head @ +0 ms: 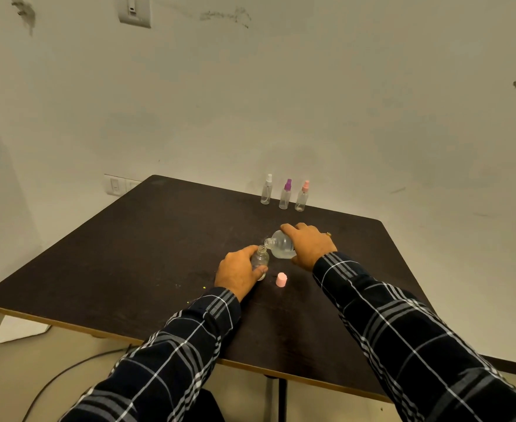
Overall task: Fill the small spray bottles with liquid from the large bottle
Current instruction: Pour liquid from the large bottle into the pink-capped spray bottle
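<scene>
Centre of frame, on the dark table: we log the left hand curled round a small clear bottle, with the thumb across its lower front. The bottle is upright and its neck is uncapped. We cannot tell whether its base touches the tabletop.

Just right of it, the right hand grips the large bottle from above, with its fingers wrapped over the body. A ring shows on one finger. The large bottle is tilted steeply toward the left, its open mouth right at the small bottle's neck. We cannot tell whether liquid is flowing.

A pink cap stands on the table just below and right of the small bottle, between the two wrists and apart from both.

Near the table's far edge, above the hands, three spray bottles stand upright in a close row, left to right: white-topped bottle, purple-topped bottle, pink-topped bottle.

Both sleeves are dark plaid. A wall switch plate sits behind the far left corner. In the lower left a white sheet and a dark cable lie on the floor.
</scene>
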